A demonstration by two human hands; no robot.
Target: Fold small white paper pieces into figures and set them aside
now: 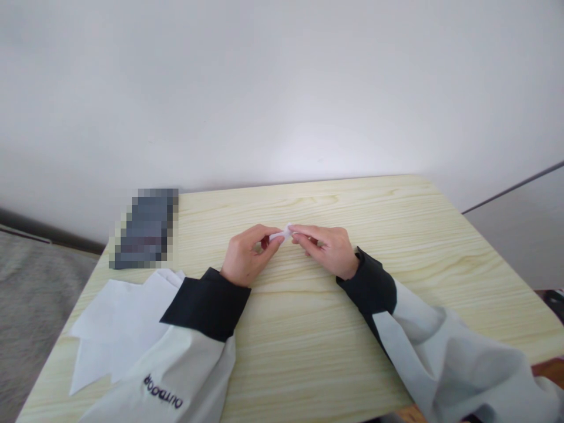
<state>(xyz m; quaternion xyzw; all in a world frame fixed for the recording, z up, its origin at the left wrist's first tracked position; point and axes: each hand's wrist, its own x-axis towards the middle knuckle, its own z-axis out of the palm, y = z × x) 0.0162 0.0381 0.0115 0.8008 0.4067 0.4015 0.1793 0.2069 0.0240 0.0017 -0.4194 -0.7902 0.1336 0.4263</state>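
Between my two hands is a small folded piece of white paper (286, 231), pinched over the middle of the table. My left hand (252, 251) grips its left end between thumb and fingers. At its other end, the thumb and fingertips of my right hand (325, 247) are closed on the paper. Much of the piece is covered by my fingertips, so its exact folded shape is hard to make out.
Several loose white paper sheets (118, 317) lie overlapping at the left, partly under my left sleeve. A dark, blurred-out flat object (145, 229) is at the table's back left corner. The pale wooden table (299, 341) meets a white wall (282, 88) behind.
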